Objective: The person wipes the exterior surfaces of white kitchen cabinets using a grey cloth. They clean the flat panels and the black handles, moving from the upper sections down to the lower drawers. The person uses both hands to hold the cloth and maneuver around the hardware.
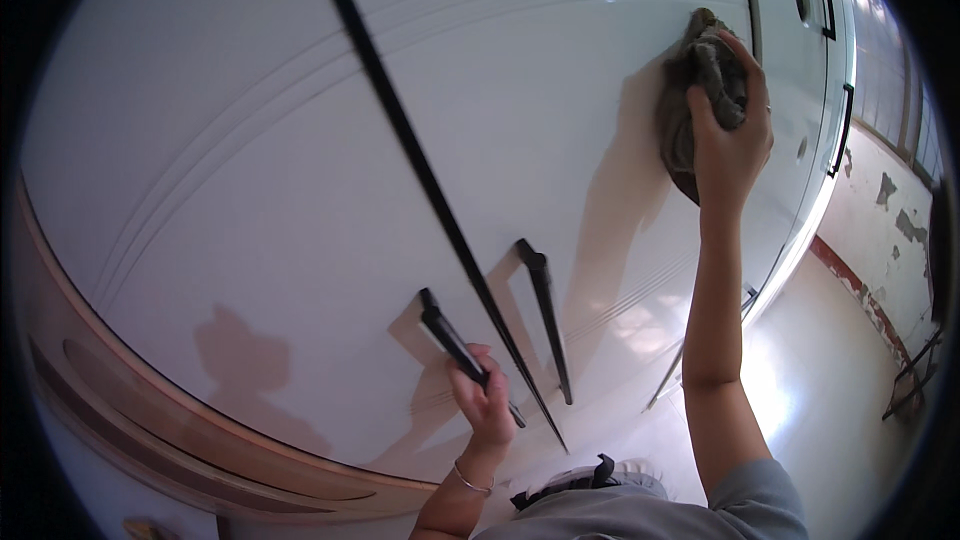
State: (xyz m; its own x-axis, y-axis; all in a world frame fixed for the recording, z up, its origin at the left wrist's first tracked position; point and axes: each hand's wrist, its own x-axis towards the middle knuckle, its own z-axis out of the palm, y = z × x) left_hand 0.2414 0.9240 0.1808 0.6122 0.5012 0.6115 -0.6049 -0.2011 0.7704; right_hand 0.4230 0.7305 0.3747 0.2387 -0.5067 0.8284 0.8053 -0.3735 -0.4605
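A dark grey cloth (679, 131) is bunched up in my right hand (739, 135), against the upper right part of a white cabinet door (525, 127). Part of the cloth hangs below my fingers. Lower down, my left hand (484, 397) grips a black door handle (454, 341) on the neighbouring white door (285, 225). A second black handle (549, 322) stands just to the right, with no hand on it. Between the two doors runs a long black strip (405, 135). Shallow parallel grooves cross both doors near the top.
More white cabinet fronts with black handles (844, 131) continue on the right. Beyond them are a window (885, 52) and a wall with peeling paint (885, 210) above a pale floor (832, 360). A brown wooden panel (187, 439) borders the doors at lower left.
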